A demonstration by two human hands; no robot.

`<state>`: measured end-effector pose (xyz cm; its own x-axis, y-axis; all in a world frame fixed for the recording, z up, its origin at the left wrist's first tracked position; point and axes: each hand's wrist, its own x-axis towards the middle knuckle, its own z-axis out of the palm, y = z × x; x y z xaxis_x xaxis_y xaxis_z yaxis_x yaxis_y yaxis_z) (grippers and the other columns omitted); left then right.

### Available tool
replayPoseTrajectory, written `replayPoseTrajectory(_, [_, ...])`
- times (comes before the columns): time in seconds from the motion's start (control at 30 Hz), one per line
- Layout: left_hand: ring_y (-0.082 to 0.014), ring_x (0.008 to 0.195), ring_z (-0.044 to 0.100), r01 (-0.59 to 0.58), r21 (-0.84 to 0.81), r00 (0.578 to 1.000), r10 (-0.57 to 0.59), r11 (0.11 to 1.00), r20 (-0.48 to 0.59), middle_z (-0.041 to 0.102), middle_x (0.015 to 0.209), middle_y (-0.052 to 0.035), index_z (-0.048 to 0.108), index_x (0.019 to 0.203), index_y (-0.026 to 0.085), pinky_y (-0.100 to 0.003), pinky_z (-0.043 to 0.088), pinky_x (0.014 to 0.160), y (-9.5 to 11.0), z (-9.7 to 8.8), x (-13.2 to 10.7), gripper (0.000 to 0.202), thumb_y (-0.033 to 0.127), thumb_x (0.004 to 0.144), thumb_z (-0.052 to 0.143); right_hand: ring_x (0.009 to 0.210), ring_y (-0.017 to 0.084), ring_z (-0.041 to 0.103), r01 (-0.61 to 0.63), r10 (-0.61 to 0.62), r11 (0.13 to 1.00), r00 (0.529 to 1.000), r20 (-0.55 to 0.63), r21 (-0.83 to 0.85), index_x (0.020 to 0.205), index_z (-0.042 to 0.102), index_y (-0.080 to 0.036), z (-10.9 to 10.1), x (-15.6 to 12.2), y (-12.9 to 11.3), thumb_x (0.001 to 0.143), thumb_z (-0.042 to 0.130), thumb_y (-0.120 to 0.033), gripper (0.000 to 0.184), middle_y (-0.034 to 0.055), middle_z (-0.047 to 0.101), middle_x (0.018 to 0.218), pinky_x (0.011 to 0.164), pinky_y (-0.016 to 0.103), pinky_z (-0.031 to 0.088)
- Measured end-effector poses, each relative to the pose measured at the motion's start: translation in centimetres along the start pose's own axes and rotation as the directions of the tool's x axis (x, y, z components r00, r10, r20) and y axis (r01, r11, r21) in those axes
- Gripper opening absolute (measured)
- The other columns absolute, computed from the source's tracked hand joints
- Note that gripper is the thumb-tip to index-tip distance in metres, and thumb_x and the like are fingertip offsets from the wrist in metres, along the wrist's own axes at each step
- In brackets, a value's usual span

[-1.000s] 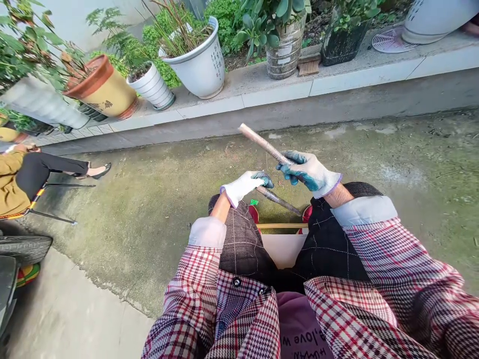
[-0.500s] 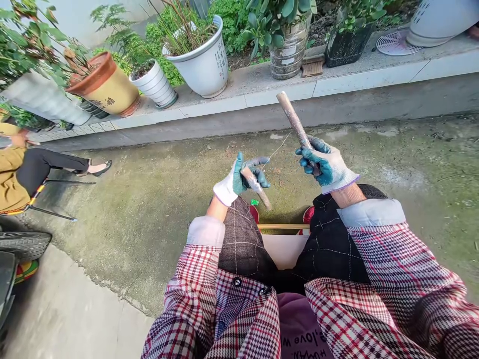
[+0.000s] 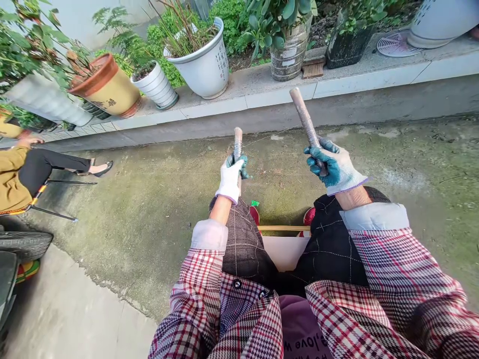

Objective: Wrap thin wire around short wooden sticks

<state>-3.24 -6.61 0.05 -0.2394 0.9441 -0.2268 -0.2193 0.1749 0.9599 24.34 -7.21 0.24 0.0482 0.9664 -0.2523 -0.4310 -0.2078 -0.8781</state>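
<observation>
Both my hands wear white gloves with teal-coated fingers. My left hand (image 3: 232, 174) is closed around a short wooden stick (image 3: 238, 137) that stands nearly upright, its upper part wound with shiny thread or wire. My right hand (image 3: 334, 164) grips a second, longer-looking stick (image 3: 302, 110), also wound with shiny strand and tilted up to the left. A thin strand (image 3: 270, 135) stretches between the two sticks, above the concrete floor. Whether it is wire or string I cannot tell. My fingers hide the sticks' middles.
A tiled ledge (image 3: 277, 95) runs across the back with potted plants, among them a white pot (image 3: 204, 67) and a yellow-and-orange pot (image 3: 112, 87). At the left another person (image 3: 41, 164) sits on a folding chair. A green scrap (image 3: 255, 203) lies between my red shoes.
My left hand has turned over, swinging its stick from slanting down to nearly upright. My right hand has shifted slightly right with its stick. The strand now runs flatter and straighter.
</observation>
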Motion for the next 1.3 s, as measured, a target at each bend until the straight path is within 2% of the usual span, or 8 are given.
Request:
replayPoseTrajectory(0.2, [-0.0044,0.037,0.040,-0.110,-0.130,0.984,0.089,0.985,-0.157,0.051,0.058,0.0103,0.065,0.094,0.021,-0.022,0.030,0.037,0.8,-1.0,0.2,0.023,0.024,0.075,0.077,0.052,0.006,0.052,-0.183,0.182,0.981,0.983,0.014,0.062,0.095,0.066,-0.020,0.0,0.3,2.0,0.059,0.084,-0.015,0.041,0.0010,0.071,0.082,0.034,0.013,0.033])
replayPoseTrajectory(0.4, [-0.0057,0.038,0.031,0.157,-0.278,0.961,-0.082,0.948,0.265,0.040,0.055,0.0078,0.068,0.096,0.019,-0.023,0.028,0.036,2.2,-2.0,-0.9,0.039,0.057,0.094,0.060,0.052,0.006,0.051,-0.174,0.182,0.980,0.979,-0.087,0.094,0.089,0.065,-0.020,-0.7,0.9,2.3,0.061,0.081,-0.014,0.033,0.0015,0.070,0.082,0.034,0.013,0.034])
replayPoseTrajectory(0.57, [-0.0080,0.038,0.021,0.213,-0.257,0.934,-0.120,0.943,0.336,0.027,0.052,0.0080,0.068,0.098,0.021,-0.024,0.024,0.036,2.7,-2.6,-1.6,0.039,0.057,0.100,0.051,0.053,0.008,0.051,-0.141,0.147,0.987,0.985,-0.092,0.073,0.087,0.065,-0.023,-1.9,1.6,1.5,0.063,0.082,-0.017,0.031,0.0015,0.069,0.083,0.034,0.017,0.033])
replayPoseTrajectory(0.67, [-0.0084,0.042,0.029,0.169,-0.271,0.960,-0.096,0.947,0.263,0.033,0.053,0.0062,0.068,0.095,0.021,-0.023,0.032,0.041,2.8,-3.1,-1.1,0.041,0.057,0.100,0.049,0.055,0.010,0.051,-0.123,0.125,0.992,0.990,-0.071,0.025,0.087,0.062,-0.025,-2.3,1.8,1.3,0.064,0.081,-0.021,0.029,0.0026,0.070,0.088,0.034,0.019,0.034])
replayPoseTrajectory(0.87, [-0.0107,0.061,0.055,-0.112,-0.334,0.986,0.063,0.936,-0.152,0.059,0.066,0.0007,0.070,0.103,0.026,-0.021,0.050,0.063,2.4,-6.2,1.7,0.049,0.061,0.101,0.036,0.055,0.011,0.051,-0.061,0.060,0.998,0.994,-0.094,-0.009,0.088,0.059,-0.026,-2.7,1.8,0.5,0.064,0.080,-0.026,0.031,0.0026,0.069,0.087,0.035,0.021,0.033])
replayPoseTrajectory(1.03, [-0.0071,0.064,0.060,-0.111,-0.428,0.984,0.038,0.897,-0.175,0.069,0.072,0.0013,0.070,0.099,0.024,-0.016,0.051,0.070,1.4,-8.3,3.0,0.043,0.051,0.102,0.036,0.055,0.011,0.053,-0.013,0.011,0.999,0.997,-0.072,-0.031,0.086,0.061,-0.026,-2.0,1.1,-0.2,0.064,0.081,-0.023,0.030,0.0013,0.070,0.085,0.037,0.021,0.034])
replayPoseTrajectory(1.13, [-0.0076,0.061,0.062,0.047,-0.441,0.993,-0.088,0.896,-0.074,0.070,0.071,0.0004,0.070,0.095,0.021,-0.019,0.054,0.069,1.3,-7.5,2.9,0.038,0.045,0.102,0.042,0.053,0.010,0.055,-0.026,0.017,0.990,0.998,-0.063,-0.137,0.091,0.066,-0.022,-0.5,0.6,0.4,0.060,0.084,-0.021,0.036,0.0023,0.070,0.084,0.034,0.019,0.036])
replayPoseTrajectory(1.3, [-0.0134,0.076,0.071,0.158,-0.137,0.977,-0.134,0.978,0.167,0.076,0.089,-0.0029,0.072,0.101,0.020,-0.027,0.058,0.074,0.2,-3.4,1.9,0.019,0.027,0.084,0.071,0.050,0.009,0.056,-0.011,0.040,0.916,0.997,0.065,-0.401,0.106,0.073,-0.016,1.5,-0.3,1.6,0.060,0.085,-0.021,0.048,0.0018,0.070,0.079,0.032,0.018,0.042])
